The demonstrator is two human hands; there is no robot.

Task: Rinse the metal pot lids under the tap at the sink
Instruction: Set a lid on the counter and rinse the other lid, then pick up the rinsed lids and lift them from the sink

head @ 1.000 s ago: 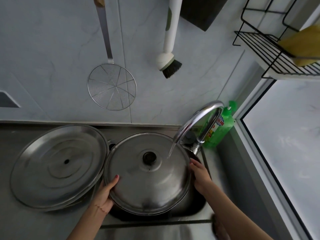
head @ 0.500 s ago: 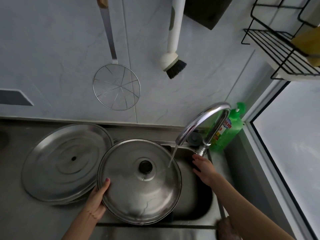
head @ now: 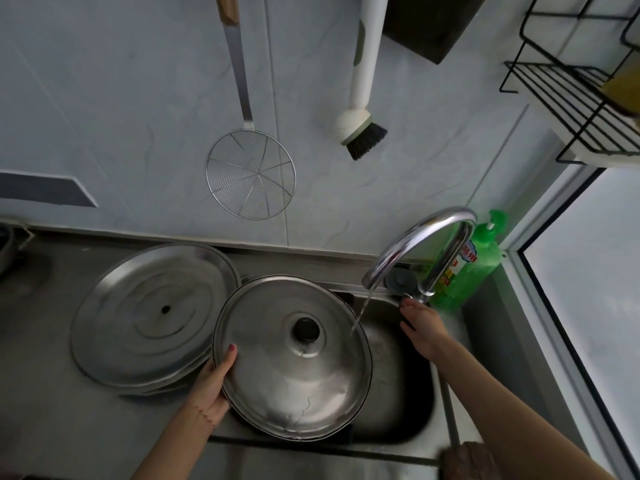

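My left hand (head: 211, 382) hides its fingers under the domed lid (head: 294, 358), only the thumb showing. That lid covers part of the sink basin (head: 398, 368) and the edge of the flat lids (head: 152, 317) stacked beside it. My right hand (head: 422, 327) covers the tap's base, so I cannot tell what it grips.

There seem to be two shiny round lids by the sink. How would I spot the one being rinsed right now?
Start at the curved tap over the sink basin. Under its stream is the domed lid, gripped at its edge by the left hand. Unlike the flatter ringed lid lying beside it on the counter, it has a dark knob socket at its centre.
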